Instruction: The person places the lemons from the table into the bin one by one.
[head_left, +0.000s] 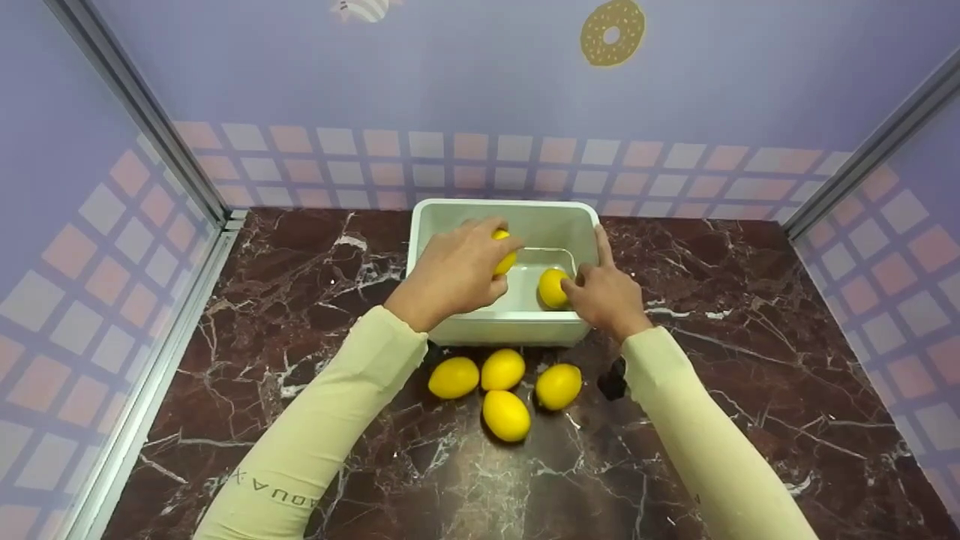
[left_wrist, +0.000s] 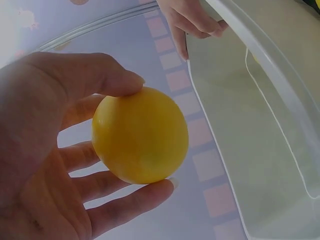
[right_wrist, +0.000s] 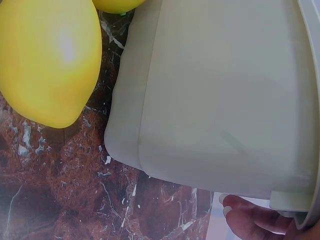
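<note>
My left hand (head_left: 457,271) holds a lemon (left_wrist: 141,136) between thumb and fingers, above the left part of a white plastic bin (head_left: 517,318). In the left wrist view the whole near side of that lemon shows. At the bin's right side, my right hand (head_left: 611,296) grips the rim, thumb inside and other fingers outside; the right wrist view shows fingertips (right_wrist: 245,212) below the rim's edge. Another lemon (head_left: 553,289) lies on the bin's floor, close to the right thumb. Several lemons lie on the table before the bin, among them a front one (head_left: 506,416).
The dark red marbled table (head_left: 322,450) carries the bin near its back edge. Behind stands a lilac wall (head_left: 480,75) with pink and white squares. Side panels with metal frames (head_left: 176,322) close off left and right.
</note>
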